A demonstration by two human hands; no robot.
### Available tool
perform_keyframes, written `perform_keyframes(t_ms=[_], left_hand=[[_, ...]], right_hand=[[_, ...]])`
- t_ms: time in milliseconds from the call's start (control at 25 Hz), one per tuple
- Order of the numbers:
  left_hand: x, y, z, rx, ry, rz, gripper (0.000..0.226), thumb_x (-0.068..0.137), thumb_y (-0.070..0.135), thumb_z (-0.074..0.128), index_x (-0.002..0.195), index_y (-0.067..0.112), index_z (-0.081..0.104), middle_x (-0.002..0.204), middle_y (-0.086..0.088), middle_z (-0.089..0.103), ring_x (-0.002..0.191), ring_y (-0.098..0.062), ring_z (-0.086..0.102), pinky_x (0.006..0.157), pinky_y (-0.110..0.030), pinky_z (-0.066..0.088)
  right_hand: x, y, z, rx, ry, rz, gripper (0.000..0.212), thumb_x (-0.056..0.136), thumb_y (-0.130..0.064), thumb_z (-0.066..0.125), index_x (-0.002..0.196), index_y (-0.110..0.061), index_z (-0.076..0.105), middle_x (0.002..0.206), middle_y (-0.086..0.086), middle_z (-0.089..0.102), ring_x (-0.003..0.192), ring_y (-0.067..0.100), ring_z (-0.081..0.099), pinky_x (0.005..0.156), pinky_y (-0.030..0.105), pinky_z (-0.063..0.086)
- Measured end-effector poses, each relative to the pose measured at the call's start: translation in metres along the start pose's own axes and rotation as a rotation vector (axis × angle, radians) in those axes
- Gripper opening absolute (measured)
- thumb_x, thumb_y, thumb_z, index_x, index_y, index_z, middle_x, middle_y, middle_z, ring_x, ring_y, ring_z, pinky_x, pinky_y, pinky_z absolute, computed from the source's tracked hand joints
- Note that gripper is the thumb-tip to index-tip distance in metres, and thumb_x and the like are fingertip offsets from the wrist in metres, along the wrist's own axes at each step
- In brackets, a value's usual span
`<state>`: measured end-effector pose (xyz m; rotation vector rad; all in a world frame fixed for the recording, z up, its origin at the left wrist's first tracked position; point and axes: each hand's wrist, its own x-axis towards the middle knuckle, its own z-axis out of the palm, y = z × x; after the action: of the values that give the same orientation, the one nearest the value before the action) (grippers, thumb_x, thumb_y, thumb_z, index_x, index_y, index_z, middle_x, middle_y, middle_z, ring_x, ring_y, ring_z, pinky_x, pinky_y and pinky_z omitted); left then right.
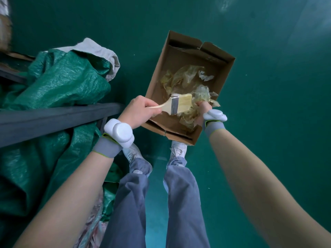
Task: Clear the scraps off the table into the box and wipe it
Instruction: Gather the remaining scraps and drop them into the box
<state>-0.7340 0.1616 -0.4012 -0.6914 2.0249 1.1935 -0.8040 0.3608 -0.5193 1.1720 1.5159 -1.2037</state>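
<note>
Below my hands lies the green floor (259, 86), and on it the open box (180, 56), its near edge just past my shoes. To the left of my left hand a green tarp (59, 81) hangs over a dark bar (53, 115); the table itself I cannot make out. My left hand (138, 111) is closed round the brush (176, 104) handle, the bristles reaching right to my right hand (203, 109), which pinches a wad of scraps (186, 77) over the box. I judge I am brushing clinging film off into the box. Next I should let go of the wad so that it falls inside, then go back to wipe.
</note>
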Motion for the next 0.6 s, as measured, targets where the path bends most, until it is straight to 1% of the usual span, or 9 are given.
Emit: perform_keyframes(t_ms=[80, 120, 160, 200, 280, 320, 440, 520, 600], left_hand=[[0.005, -0.002, 0.005, 0.041, -0.082, -0.025, 0.022, 0.077, 0.034, 0.063, 0.087, 0.023, 0.080, 0.089, -0.001, 0.076, 0.084, -0.019, 0.067, 0.085, -0.038, 0.053], [0.008, -0.003, 0.010, 0.072, -0.094, -0.043, 0.024, 0.077, 0.036, 0.061, 0.087, 0.024, 0.079, 0.094, -0.003, 0.076, 0.091, -0.023, 0.067, 0.089, -0.041, 0.053], [0.011, -0.004, 0.015, 0.093, -0.098, -0.053, 0.024, 0.078, 0.035, 0.060, 0.088, 0.023, 0.079, 0.096, -0.006, 0.076, 0.092, -0.024, 0.067, 0.087, -0.041, 0.051], [0.014, -0.004, 0.022, 0.103, -0.098, -0.061, 0.023, 0.081, 0.033, 0.059, 0.088, 0.022, 0.078, 0.095, -0.008, 0.075, 0.087, -0.025, 0.065, 0.081, -0.037, 0.050], [0.018, -0.002, 0.034, 0.128, -0.089, -0.086, 0.021, 0.084, 0.029, 0.059, 0.088, 0.020, 0.078, 0.087, -0.011, 0.073, 0.075, -0.022, 0.058, 0.069, -0.029, 0.043], [0.020, -0.002, 0.038, 0.146, -0.075, -0.105, 0.021, 0.085, 0.028, 0.058, 0.088, 0.020, 0.077, 0.082, -0.009, 0.070, 0.073, -0.022, 0.056, 0.066, -0.027, 0.040], [0.029, -0.007, 0.048, 0.164, -0.019, -0.162, 0.020, 0.086, 0.028, 0.058, 0.079, 0.019, 0.073, 0.068, -0.003, 0.062, 0.068, -0.025, 0.052, 0.059, -0.026, 0.037], [0.036, -0.011, 0.053, 0.173, 0.041, -0.191, 0.023, 0.087, 0.027, 0.056, 0.071, 0.015, 0.067, 0.062, -0.004, 0.056, 0.065, -0.028, 0.049, 0.054, -0.026, 0.034], [0.044, -0.015, 0.056, 0.190, 0.103, -0.215, 0.024, 0.088, 0.023, 0.053, 0.070, 0.012, 0.064, 0.065, -0.008, 0.055, 0.065, -0.029, 0.048, 0.053, -0.027, 0.033]], right_hand=[[-0.002, -0.003, 0.003, 0.009, -0.016, -0.036, 0.049, 0.090, -0.020, 0.049, 0.136, -0.002, 0.044, 0.134, 0.015, 0.053, 0.124, 0.034, 0.051, 0.106, 0.045, 0.040], [-0.002, -0.003, 0.005, 0.000, -0.014, -0.038, 0.047, 0.090, -0.020, 0.049, 0.134, -0.002, 0.046, 0.120, 0.013, 0.060, 0.113, 0.031, 0.057, 0.105, 0.045, 0.041], [-0.001, -0.003, 0.007, 0.008, -0.032, -0.028, 0.044, 0.091, -0.022, 0.049, 0.131, -0.005, 0.049, 0.101, 0.010, 0.062, 0.099, 0.027, 0.059, 0.100, 0.045, 0.045], [0.000, -0.004, 0.011, 0.063, -0.051, 0.005, 0.037, 0.091, -0.023, 0.050, 0.124, -0.007, 0.054, 0.088, 0.006, 0.060, 0.087, 0.025, 0.060, 0.093, 0.043, 0.050], [-0.003, -0.006, 0.016, 0.145, -0.087, 0.054, 0.023, 0.091, -0.025, 0.052, 0.106, -0.009, 0.060, 0.079, 0.005, 0.062, 0.074, 0.025, 0.061, 0.077, 0.037, 0.053], [-0.002, -0.006, 0.017, 0.142, -0.118, 0.066, 0.024, 0.091, -0.027, 0.052, 0.107, -0.010, 0.061, 0.083, 0.006, 0.063, 0.074, 0.025, 0.061, 0.075, 0.036, 0.053], [-0.001, -0.005, 0.016, 0.157, -0.178, 0.071, 0.043, 0.093, -0.029, 0.050, 0.130, -0.008, 0.050, 0.114, 0.011, 0.060, 0.097, 0.027, 0.059, 0.084, 0.037, 0.047], [0.002, -0.004, 0.015, 0.267, -0.204, 0.074, 0.039, 0.095, -0.024, 0.046, 0.132, -0.008, 0.046, 0.119, 0.012, 0.055, 0.108, 0.028, 0.055, 0.092, 0.037, 0.045], [0.002, -0.004, 0.015, 0.305, -0.202, 0.062, 0.034, 0.096, -0.020, 0.044, 0.129, -0.010, 0.047, 0.123, 0.014, 0.055, 0.114, 0.028, 0.055, 0.098, 0.038, 0.044]])
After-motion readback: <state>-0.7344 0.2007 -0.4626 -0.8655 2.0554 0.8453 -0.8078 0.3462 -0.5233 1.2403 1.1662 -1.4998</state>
